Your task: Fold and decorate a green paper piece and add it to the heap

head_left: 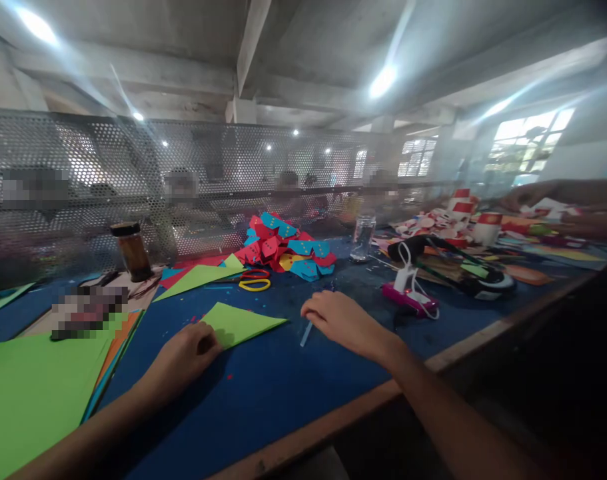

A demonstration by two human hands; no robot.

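My left hand (189, 352), its fingers curled, grips the left edge of a light green folded paper (250, 325) lying on the blue tabletop. The fingertips are partly hidden. Just right of that paper, my right hand (346, 325) is closed over a short, pale translucent stick (306, 335), whose lower end sticks out below the fingers. Beyond the paper lie scissors (256, 280) with red and yellow handles. Another green paper piece (198, 277) rests to their left.
A green sheet stack (38, 393) covers the near left. Behind are a dark-lidded jar (133, 252), red and blue paper cutouts (283, 248) and a clear glass (363, 239). At right lie a purple power strip (408, 300) and black straps (483, 280). Another person's hand (528, 197) is far right.
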